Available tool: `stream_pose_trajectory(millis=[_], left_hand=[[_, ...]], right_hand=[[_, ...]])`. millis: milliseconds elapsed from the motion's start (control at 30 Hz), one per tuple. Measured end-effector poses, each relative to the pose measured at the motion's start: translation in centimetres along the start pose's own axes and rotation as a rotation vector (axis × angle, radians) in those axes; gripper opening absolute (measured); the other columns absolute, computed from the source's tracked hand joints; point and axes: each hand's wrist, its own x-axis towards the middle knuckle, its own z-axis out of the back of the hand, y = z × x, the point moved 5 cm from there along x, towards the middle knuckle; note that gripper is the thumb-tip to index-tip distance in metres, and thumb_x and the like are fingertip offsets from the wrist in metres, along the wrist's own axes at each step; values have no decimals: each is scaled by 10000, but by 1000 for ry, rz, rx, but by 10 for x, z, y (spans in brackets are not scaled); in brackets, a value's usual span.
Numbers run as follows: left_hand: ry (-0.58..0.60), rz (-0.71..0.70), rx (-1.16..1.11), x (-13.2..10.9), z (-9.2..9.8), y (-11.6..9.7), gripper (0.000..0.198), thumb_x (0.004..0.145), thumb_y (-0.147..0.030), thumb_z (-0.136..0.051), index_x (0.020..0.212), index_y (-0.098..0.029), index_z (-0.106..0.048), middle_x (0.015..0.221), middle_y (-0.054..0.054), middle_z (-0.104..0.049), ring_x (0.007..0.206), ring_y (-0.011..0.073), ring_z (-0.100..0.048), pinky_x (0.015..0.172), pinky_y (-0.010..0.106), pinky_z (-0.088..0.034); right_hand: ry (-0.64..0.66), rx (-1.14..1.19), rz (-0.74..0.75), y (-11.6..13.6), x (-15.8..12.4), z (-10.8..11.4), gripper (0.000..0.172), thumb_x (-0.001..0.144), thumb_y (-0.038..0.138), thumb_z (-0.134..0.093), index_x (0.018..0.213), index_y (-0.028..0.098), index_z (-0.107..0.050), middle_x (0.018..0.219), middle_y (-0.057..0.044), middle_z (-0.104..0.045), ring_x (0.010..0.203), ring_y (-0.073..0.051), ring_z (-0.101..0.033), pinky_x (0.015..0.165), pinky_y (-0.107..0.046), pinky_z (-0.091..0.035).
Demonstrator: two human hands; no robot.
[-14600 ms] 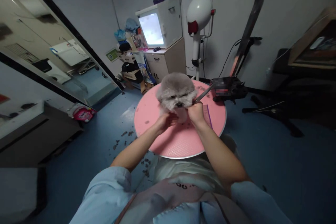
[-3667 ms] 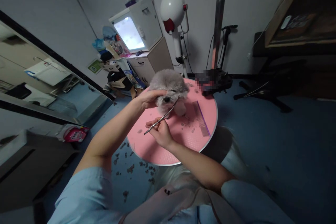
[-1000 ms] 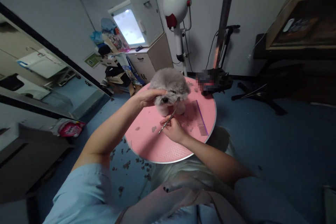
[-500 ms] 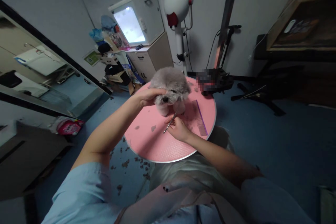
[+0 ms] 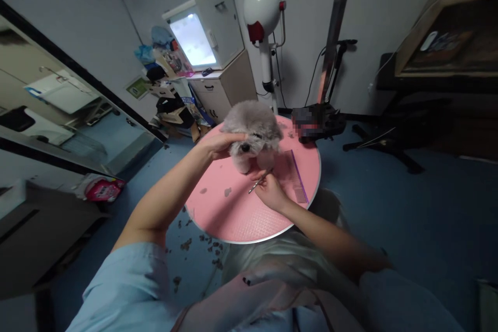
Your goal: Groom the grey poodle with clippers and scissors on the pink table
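Note:
A fluffy grey dog (image 5: pixel 252 119) is on the round pink grooming table (image 5: pixel 233 223), its muzzle turned toward me. My left hand (image 5: pixel 221 144) holds the side of its muzzle, the thumb lying along the top near the eye. Low in front of the dog's chest, my right hand (image 5: pixel 270 190) is closed on slim metal scissors (image 5: pixel 257 184). Their handle end points toward me, and the fingers hide part of them. A purple-backed comb (image 5: pixel 298 176) lies on the table to the right of my right hand.
Small tufts of cut hair (image 5: pixel 227 192) lie on the table, and more clumps (image 5: pixel 187 244) are on the blue floor. Behind the table stand a white dryer (image 5: pixel 261 8) on a pole and a lit cabinet (image 5: pixel 192 39). A dark stand (image 5: pixel 322 119) is close to the right rim.
My right hand has moved down and slightly right with the scissors, away from the dog's face. The scissors now lie at a flatter angle. My left hand stays on the muzzle.

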Motion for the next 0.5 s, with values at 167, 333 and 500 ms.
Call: stream_pose_trajectory(millis=[167,333,500], left_hand=[[28,-157,-105,-5,36,41,506,696,-380,-847,1124,-150,-707,1162,158,-712,1042,246,-692,897,323,-546],[-216,-80,-123,21,51,104,211,768,-246,-728,859,-56,-718,906,173,-724,772,175,-682,776,280,-530],[-485,-210,-79,45,35,93,185,852,-228,-606,721,-107,-655,755,95,-672,717,159,-617,652,231,-473]], right_hand=[[34,-586,-214,-20,-23,66,190,931,330,-498,946,196,-632,844,-61,-728,833,-201,-706,785,-320,-528],[125,-1243,-588,-37,-14,121,497,917,459,-573,1214,61,-601,1093,-257,-724,1068,-329,-705,878,-398,-503],[208,-1251,-702,-39,0,126,403,902,405,-562,1127,97,-690,1137,-234,-728,1083,-292,-711,828,-323,-508]])
